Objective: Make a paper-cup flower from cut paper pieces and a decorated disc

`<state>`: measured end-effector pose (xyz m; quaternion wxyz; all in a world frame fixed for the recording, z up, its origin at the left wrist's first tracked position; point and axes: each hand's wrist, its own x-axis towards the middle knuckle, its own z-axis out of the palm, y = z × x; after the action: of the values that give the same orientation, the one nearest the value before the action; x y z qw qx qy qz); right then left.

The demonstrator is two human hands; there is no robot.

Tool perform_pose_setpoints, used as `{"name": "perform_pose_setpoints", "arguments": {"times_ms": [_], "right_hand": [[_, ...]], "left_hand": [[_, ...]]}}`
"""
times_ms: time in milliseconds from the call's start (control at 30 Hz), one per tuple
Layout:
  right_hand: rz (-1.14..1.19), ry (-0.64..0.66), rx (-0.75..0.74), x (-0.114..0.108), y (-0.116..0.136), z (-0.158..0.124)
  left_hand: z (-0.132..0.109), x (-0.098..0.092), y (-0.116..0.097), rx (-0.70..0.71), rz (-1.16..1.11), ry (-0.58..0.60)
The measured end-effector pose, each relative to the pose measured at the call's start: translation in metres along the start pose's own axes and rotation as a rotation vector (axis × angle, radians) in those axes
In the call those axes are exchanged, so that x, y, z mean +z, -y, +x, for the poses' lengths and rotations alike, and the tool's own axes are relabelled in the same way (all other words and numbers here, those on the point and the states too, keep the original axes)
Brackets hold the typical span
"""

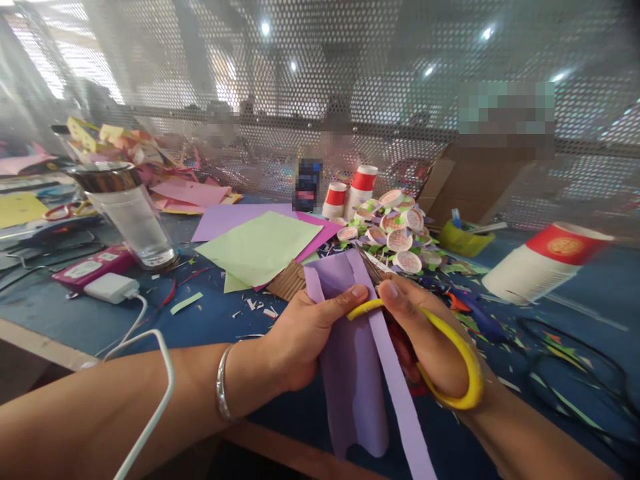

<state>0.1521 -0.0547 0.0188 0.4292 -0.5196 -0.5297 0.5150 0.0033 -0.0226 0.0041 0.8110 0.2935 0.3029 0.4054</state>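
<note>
A sheet of purple paper (353,383) is pinched between the thumb and fingers of my left hand (300,337), which wears a silver bangle (223,383) at the wrist. My right hand (425,333) is closed on yellow-handled scissors (473,373), one loop curving round the outside of the hand. The metal blades lie partly hidden at the paper's upper right edge. Along that side a narrow purple strip (400,393) runs down, parted from the sheet over its lower length. Fingers of the right hand are partly hidden behind the strip.
Green paper sheets (263,243) and a pile of round cup bottoms (397,230) lie beyond my hands. Stacked paper cups (555,257) lean at the right, near a black cable (570,353). Leftward stand a water tumbler (137,223) and a pink box (95,267). A white cable (167,373) crosses my left forearm.
</note>
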Motion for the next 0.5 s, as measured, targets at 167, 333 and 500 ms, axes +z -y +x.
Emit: {"name": "perform_pose_setpoints", "arguments": {"times_ms": [167, 333, 500], "right_hand": [[0.000, -0.004, 0.011, -0.003, -0.001, 0.001], [-0.077, -0.102, -0.091, -0.009, 0.001, 0.004], [-0.105, -0.187, -0.161, -0.022, 0.005, 0.006]], "left_hand": [[-0.002, 0.000, 0.000, 0.012, 0.027, 0.024], [-0.002, 0.001, -0.002, -0.017, 0.093, 0.002], [0.013, -0.011, -0.032, 0.058, 0.176, -0.190]]}}
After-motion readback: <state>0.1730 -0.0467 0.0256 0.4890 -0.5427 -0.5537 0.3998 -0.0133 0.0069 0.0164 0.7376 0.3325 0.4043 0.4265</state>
